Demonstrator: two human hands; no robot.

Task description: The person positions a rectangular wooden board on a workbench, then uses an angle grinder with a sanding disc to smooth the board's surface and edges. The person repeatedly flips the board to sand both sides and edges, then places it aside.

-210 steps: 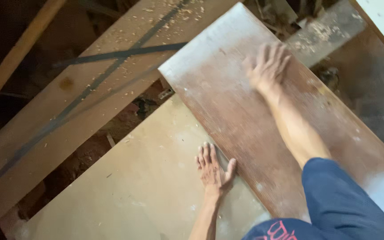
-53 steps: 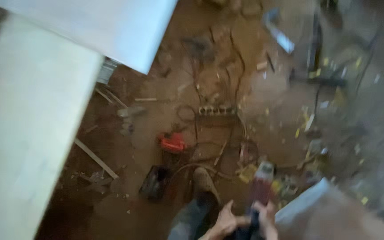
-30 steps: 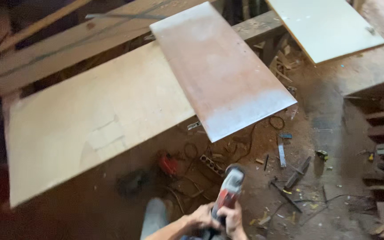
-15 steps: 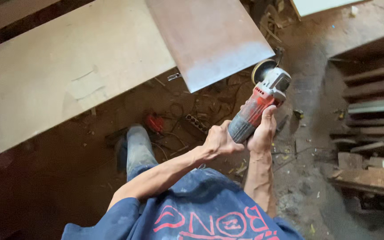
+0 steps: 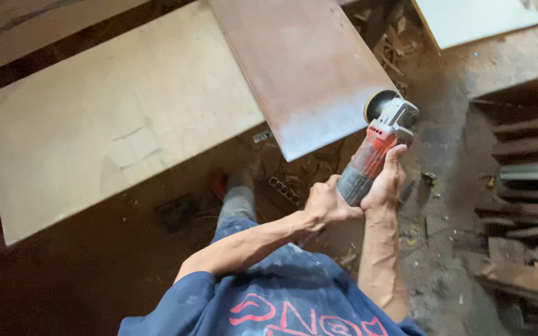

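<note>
I hold a red and grey angle grinder [image 5: 378,146] with both hands. My right hand [image 5: 384,185] wraps the red body from the right. My left hand [image 5: 327,204] grips the dark rear end of the tool. The round sanding disc [image 5: 379,104] at the tool's head hangs beside the near right corner of a reddish-brown board [image 5: 303,65]. Whether the disc touches the board's edge I cannot tell. The brown board lies on a larger pale plywood sheet [image 5: 113,124].
A white panel [image 5: 474,18] lies at the top right on a rough bench. Stacked wooden slats [image 5: 527,155] fill the right side. The dirt floor under me holds a power strip [image 5: 284,190], cables, wood scraps and a red tool. My leg [image 5: 238,199] stands below the plywood.
The view has shifted down slightly. Both hands with the grinder have moved a little to the right and closer to the brown board's corner. My grip is unchanged.
</note>
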